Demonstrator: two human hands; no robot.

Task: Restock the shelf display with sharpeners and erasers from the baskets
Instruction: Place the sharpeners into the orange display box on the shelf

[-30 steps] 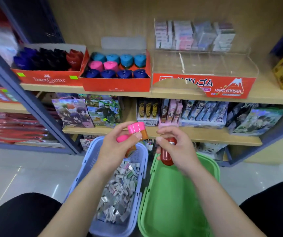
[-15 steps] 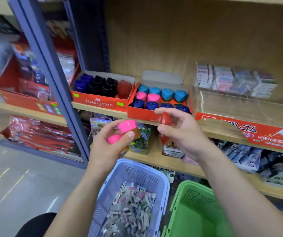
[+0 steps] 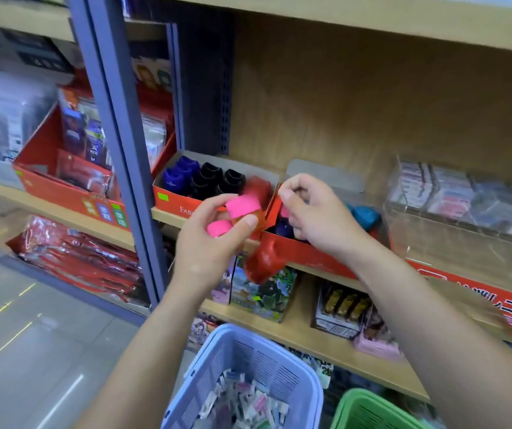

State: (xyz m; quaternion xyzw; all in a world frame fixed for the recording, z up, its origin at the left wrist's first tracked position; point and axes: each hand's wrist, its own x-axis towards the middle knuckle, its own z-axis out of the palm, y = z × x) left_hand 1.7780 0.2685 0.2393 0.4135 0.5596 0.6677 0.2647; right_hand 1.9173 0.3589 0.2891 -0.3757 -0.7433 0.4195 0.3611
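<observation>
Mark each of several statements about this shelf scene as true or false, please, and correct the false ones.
1. The left hand holds pink-capped plastic sharpeners. True.
2. The lilac plastic basket is empty. False: it holds many small wrapped erasers.
3. The green plastic basket stands left of the lilac one. False: it stands to its right.
4. The right hand is at the red cardboard box that holds a teal sharpener. True.

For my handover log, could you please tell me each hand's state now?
Left hand: closed on two pink sharpeners.
Right hand: fingers curled; contents cannot be told.
</observation>
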